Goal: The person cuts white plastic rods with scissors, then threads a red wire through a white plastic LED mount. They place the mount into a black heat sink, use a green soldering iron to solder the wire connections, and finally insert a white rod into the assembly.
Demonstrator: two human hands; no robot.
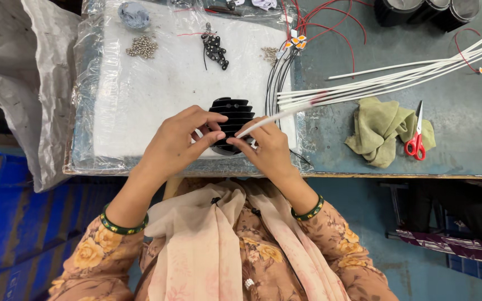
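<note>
The left hand (182, 142) steadies a ribbed black finned housing (231, 120). The right hand (266, 150) pinches a smooth white tube (269, 118) against it, over crinkly plastic sheeting (101, 83).

A black finned housing (231, 124) sits upright between the left hand (181, 142) and right hand (267, 150), while a thin white sleeve tube (263, 120) slants up from the right hand's fingertips.

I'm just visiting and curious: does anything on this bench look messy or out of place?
Nothing looks damaged. The cloth lies crumpled with scissors on it, and the white tubes fan loosely across the table. Both hands hold the black finned part.
</note>
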